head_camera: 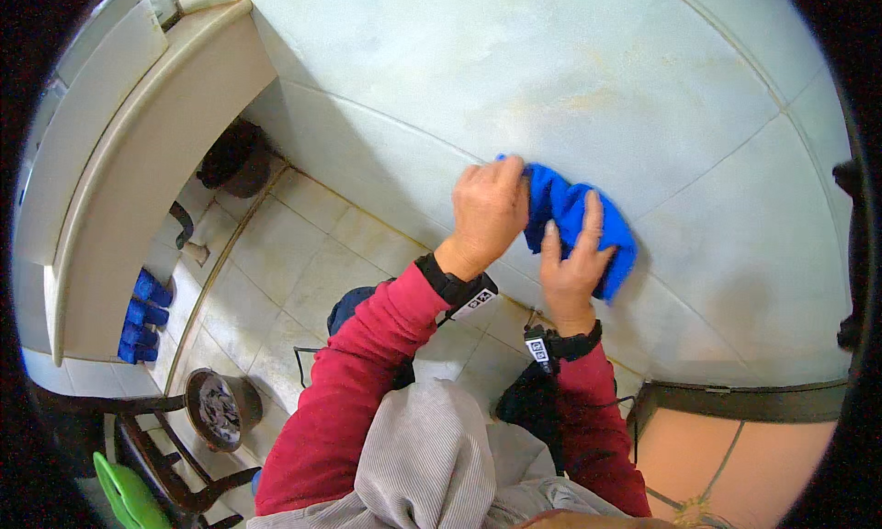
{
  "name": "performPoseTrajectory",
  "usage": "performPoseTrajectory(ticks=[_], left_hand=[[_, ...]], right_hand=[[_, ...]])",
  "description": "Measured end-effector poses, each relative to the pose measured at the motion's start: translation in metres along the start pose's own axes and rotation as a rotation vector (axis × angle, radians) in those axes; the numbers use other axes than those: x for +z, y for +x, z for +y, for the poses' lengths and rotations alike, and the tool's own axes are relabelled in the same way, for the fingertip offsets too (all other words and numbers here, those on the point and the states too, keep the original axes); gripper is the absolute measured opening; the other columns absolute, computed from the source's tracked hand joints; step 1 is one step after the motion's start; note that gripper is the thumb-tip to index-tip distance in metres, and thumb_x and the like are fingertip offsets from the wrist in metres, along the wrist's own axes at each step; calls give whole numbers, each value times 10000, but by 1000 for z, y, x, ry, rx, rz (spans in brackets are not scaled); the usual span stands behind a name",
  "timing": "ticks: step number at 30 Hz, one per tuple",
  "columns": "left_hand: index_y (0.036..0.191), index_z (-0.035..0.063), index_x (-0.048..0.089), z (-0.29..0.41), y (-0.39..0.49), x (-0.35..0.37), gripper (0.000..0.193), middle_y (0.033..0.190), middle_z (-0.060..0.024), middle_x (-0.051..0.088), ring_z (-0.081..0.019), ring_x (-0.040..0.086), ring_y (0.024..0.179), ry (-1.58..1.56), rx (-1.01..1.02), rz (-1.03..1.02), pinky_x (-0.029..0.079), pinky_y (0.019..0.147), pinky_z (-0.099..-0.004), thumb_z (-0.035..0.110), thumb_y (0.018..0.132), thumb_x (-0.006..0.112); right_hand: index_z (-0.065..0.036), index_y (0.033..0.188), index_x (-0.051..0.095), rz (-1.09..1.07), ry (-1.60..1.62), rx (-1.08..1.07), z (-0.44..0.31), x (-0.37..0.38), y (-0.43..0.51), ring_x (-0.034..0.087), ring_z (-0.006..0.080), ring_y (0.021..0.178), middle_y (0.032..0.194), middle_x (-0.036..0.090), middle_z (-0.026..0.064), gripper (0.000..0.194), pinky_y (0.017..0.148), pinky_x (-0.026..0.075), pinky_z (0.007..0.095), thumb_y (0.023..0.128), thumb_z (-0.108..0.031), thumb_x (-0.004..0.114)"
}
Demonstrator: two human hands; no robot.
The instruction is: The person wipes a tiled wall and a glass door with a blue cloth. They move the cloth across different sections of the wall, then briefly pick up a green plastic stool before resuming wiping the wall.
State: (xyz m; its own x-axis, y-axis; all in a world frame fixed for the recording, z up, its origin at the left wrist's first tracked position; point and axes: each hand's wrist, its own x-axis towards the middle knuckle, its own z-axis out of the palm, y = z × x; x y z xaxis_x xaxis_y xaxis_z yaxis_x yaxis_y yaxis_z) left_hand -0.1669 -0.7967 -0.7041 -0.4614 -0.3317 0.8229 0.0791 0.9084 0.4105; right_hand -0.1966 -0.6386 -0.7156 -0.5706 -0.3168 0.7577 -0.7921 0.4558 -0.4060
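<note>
A blue cloth [617,243] is bunched up against a pale tiled wall [606,60] in front of me. My left hand [486,208] grips the cloth's left end, its fingers curled and slightly blurred. On the lower part of the cloth is my right hand [575,274], two fingers lying over the fabric and the others partly tucked into its folds. Faint yellow-brown stains [592,101] mark the wall above the cloth. Each wrist wears a black strap with a small device bearing a printed code.
A ledge [165,115] juts out at left, with a dark bucket [238,163] beneath it. Blue containers [145,315], a brown bucket [220,412] with greyish contents and a dark wooden chair [172,467] stand further down. A dark door frame [744,401] is at lower right.
</note>
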Motion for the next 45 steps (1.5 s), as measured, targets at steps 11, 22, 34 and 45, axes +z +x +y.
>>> performPoseTrajectory(ticks=[11,22,34,45], left_hand=[[933,40,574,-2,-5,-1,177,787,-121,600,-330,604,720,2,5,-59,474,662,-432,-3,772,633],[940,43,594,0,4,-7,234,812,-123,535,-320,576,762,-63,111,72,474,688,-411,-2,717,652],[1026,36,623,-8,1,-9,280,865,-155,640,-369,603,769,-124,62,71,485,677,-443,-32,758,665],[956,54,582,-12,-7,-2,239,788,-125,601,-332,602,694,29,42,-102,449,641,-437,27,734,667]], right_hand=[[-30,1456,495,-259,-8,9,-21,19,4,574,421,1045,1248,600,280,663,943,449,489,844,-110,737],[-31,1519,415,-227,-211,-168,-22,20,27,598,431,1129,1297,595,280,687,969,454,503,888,-105,675],[-47,1521,409,-161,-14,65,-21,-15,32,661,388,877,1133,675,260,587,768,512,444,961,-69,585],[38,1485,412,-285,-96,-168,-9,41,9,552,421,1204,1344,556,266,643,1027,426,488,886,-10,643]])
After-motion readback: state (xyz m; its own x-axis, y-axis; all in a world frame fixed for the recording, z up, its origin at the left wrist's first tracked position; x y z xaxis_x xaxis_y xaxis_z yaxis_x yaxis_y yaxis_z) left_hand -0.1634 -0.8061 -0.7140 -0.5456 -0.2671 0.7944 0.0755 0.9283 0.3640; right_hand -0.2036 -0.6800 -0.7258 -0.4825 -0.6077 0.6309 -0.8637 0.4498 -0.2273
